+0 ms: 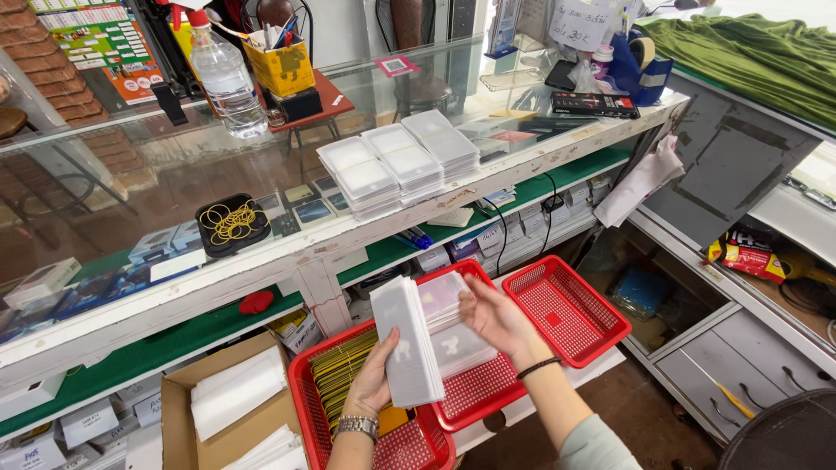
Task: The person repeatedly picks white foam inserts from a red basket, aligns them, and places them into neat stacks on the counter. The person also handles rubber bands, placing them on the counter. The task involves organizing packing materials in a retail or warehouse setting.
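Note:
My left hand (373, 383) grips an upright stack of thin white packets (404, 344) from below, over a red basket (306, 409) that holds rows of yellow-edged packets (341, 370). My right hand (498, 318) rests its fingers against the right side of that stack. Just behind, a second red basket (479, 396) holds more clear-white packets (453, 335). A third red basket (570, 309) to the right shows only its mesh floor. A watch sits on my left wrist, a dark band on my right.
A glass counter (131, 191) carries three white packet stacks (401, 161), a black tray of yellow rubber bands (232, 224), a water bottle (225, 80) and a yellow box (280, 63). A cardboard box (178, 409) with white packets stands at left. Grey drawers (740, 365) are at right.

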The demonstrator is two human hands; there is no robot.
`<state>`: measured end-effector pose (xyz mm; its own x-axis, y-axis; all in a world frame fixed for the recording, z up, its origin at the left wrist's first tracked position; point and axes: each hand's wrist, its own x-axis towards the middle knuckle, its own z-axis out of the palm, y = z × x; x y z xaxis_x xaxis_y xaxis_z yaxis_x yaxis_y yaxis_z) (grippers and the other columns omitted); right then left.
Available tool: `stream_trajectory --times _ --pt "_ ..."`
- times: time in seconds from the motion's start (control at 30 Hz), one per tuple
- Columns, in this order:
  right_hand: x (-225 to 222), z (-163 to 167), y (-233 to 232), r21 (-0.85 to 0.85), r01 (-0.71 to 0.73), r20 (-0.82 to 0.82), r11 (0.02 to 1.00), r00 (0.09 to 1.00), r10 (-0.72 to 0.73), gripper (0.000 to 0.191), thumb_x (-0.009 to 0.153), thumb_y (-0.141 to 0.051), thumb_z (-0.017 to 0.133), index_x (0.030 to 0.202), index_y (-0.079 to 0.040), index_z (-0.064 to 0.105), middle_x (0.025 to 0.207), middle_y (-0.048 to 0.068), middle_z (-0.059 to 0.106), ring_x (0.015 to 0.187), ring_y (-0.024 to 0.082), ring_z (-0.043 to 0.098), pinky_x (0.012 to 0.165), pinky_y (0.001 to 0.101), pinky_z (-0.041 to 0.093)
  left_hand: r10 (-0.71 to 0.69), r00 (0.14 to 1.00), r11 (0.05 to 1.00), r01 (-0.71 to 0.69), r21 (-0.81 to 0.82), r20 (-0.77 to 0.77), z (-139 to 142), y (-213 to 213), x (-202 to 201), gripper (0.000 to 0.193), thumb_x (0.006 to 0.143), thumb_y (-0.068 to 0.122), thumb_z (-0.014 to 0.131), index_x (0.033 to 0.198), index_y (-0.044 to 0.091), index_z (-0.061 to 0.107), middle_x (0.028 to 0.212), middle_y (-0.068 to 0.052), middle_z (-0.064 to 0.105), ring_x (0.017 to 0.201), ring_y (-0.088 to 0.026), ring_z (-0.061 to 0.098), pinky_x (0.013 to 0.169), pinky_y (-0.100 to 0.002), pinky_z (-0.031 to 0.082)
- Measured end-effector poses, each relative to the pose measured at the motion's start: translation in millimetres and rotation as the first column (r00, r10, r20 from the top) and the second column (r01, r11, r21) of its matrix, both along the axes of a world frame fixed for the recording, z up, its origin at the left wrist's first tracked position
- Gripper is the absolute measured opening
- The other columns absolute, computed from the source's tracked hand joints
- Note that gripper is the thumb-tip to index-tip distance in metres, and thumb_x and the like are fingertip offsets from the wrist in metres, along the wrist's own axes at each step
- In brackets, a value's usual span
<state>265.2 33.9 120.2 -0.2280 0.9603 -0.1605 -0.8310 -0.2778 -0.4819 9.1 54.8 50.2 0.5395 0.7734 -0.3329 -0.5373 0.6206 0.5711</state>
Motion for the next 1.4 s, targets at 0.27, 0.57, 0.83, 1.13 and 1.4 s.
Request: stream_trajectory --times 0.27,0.57,0.83,1.13,1.4 --pt "-18 -31 4 -0.016 -0.106 0.162 0.994 0.981 0.107 0.06 0.096 -0.007 0.062 0.153 -0.003 0.043 0.104 0.007 0.063 0.07 0.003 0.052 0.061 0.0148 0.047 0.009 0.987 1.0 -0.011 0.008 0.162 -7 0 23 0.06 0.091 0.037 0.072 0.136 0.001 0.055 0.12 -0.014 0.068 0.106 -0.022 0.069 0.091 -0.039 0.059" --pt "42 -22 15 -0.284 0.037 0.136 0.958 0.991 0.002 0.065 0.092 -0.015 0.067 0.15 -0.006 0.041 0.126 0.032 0.067 0.067 0.009 0.063 0.059 0.0171 0.053 -0.153 0.79 0.93 0.318 0.183 -0.593 23 5 -4 0.066 0.081 0.036 0.077 0.136 0.007 0.053 0.115 -0.015 0.075 0.099 -0.022 0.077 0.085 -0.038 0.063" --pt "-31 73 11 -0.033 -0.277 0.861 0.96 0.48 0.168 0.061 0.088 -0.023 0.065 0.145 -0.012 0.044 0.109 0.019 0.075 0.076 0.025 0.075 0.068 0.0347 0.063 -0.246 0.606 0.632 0.692 0.349 -0.756 47 20 32 0.079 0.08 0.035 0.082 0.147 0.007 0.051 0.122 -0.011 0.073 0.101 -0.016 0.072 0.085 -0.033 0.059" --pt "17 12 1 0.257 -0.295 0.908 0.921 0.4 -0.125 0.034 0.105 -0.028 0.066 0.121 0.002 0.067 0.083 0.008 0.065 0.08 0.014 0.062 0.074 0.0258 0.054 -0.108 0.913 0.993 0.118 0.001 -0.393 25 38 31 0.065 0.082 0.029 0.076 0.136 -0.001 0.054 0.114 -0.018 0.072 0.102 -0.028 0.072 0.086 -0.044 0.061" --pt "22 26 -10 -0.169 -0.034 0.739 0.985 0.657 0.15 0.053 0.097 -0.034 0.056 0.143 -0.011 0.042 0.126 0.005 0.061 0.101 0.014 0.068 0.07 0.0316 0.058 0.088 0.947 0.978 -0.024 0.205 -0.309 41 70 108 0.062 0.085 0.02 0.064 0.144 0.008 0.048 0.129 -0.014 0.063 0.115 -0.025 0.064 0.094 -0.04 0.054"
